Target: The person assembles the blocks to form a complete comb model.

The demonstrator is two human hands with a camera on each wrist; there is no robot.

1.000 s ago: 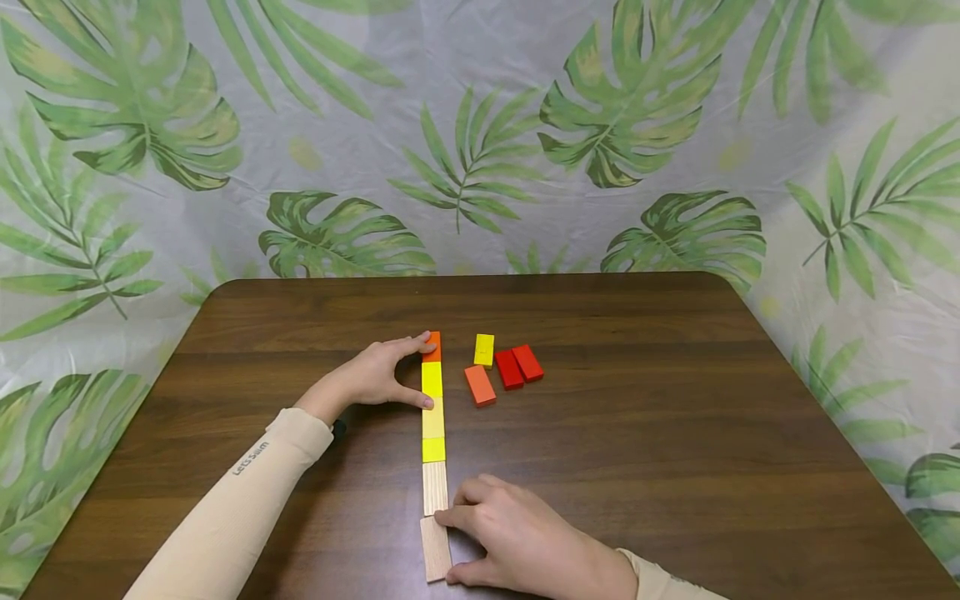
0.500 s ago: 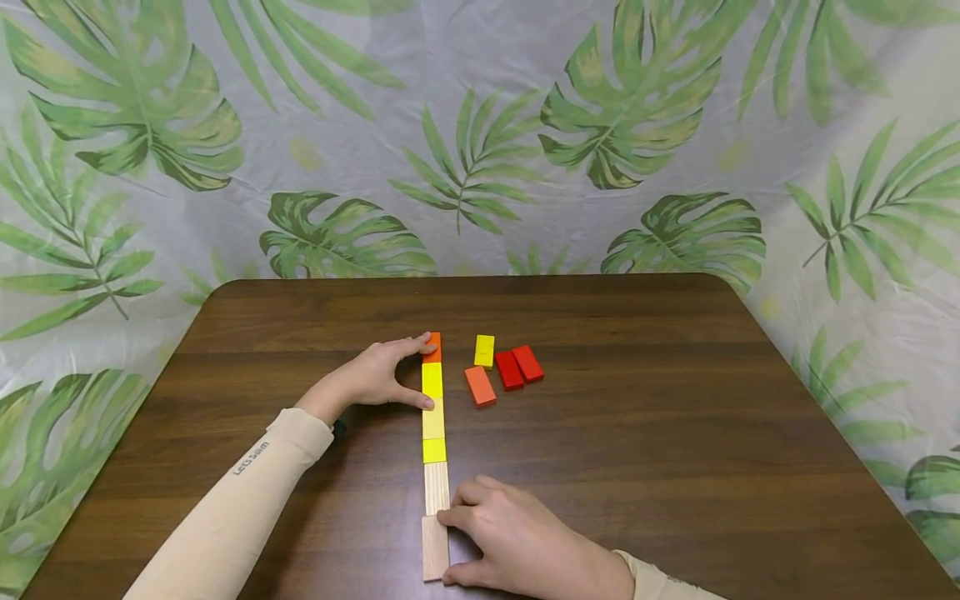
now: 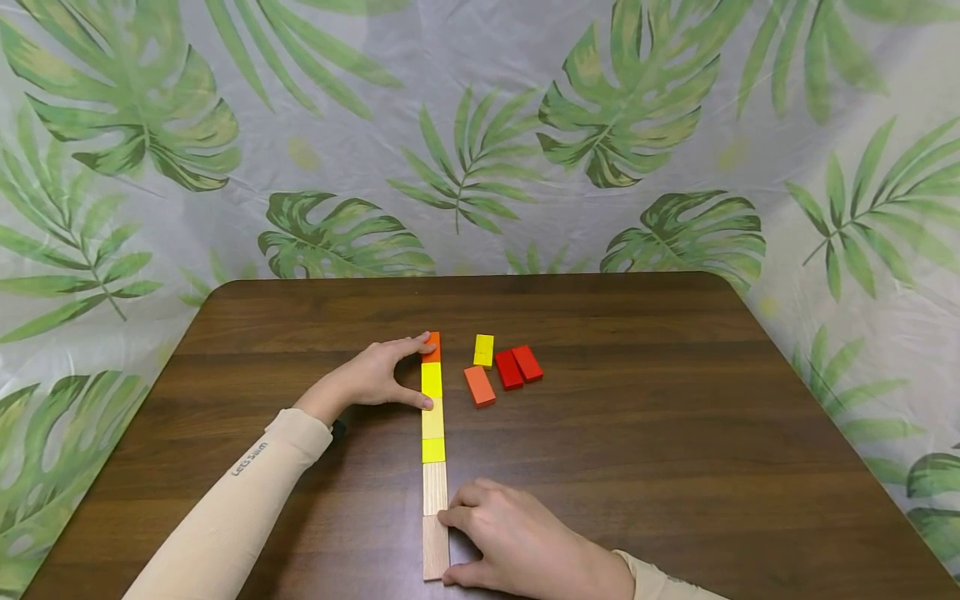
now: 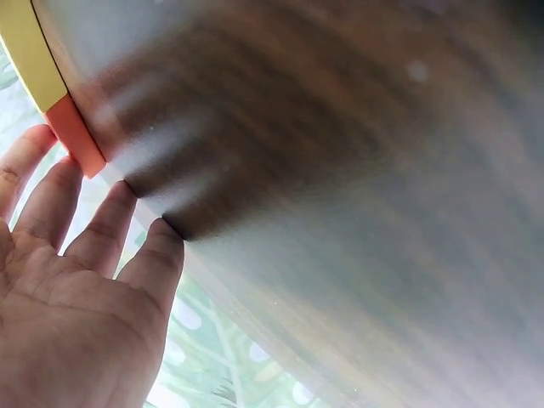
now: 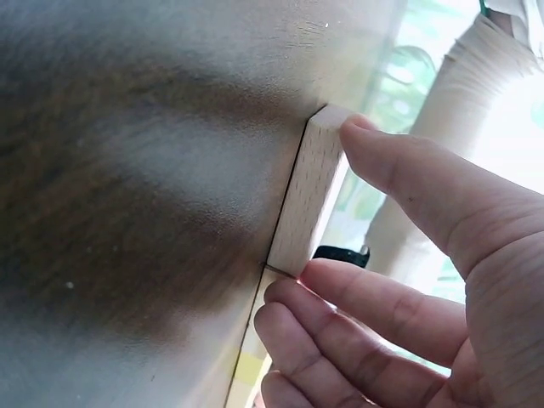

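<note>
A straight single-file row of blocks runs along the table. From the far end come an orange block (image 3: 432,357), a yellow one (image 3: 431,379), a pale yellow one (image 3: 432,423), a short bright yellow one (image 3: 433,451) and two plain wooden blocks, the far one (image 3: 434,483) and the near one (image 3: 435,550). My left hand (image 3: 378,373) reaches over from the left, index fingertip on the orange block and thumb on the pale yellow one. My right hand (image 3: 517,537) holds the near wooden block (image 5: 310,183) between thumb and index finger at its two ends; the remaining fingers are curled.
Right of the row's far end lie four-sided loose blocks: a yellow one (image 3: 484,351), an orange-red one (image 3: 480,386) and two red ones (image 3: 509,370) side by side. The brown table (image 3: 675,433) ends at a leaf-print cloth (image 3: 495,150).
The near wooden block has turned slightly and come into line with the row, its near end shifting left to right under my right hand. My left hand has stayed still.
</note>
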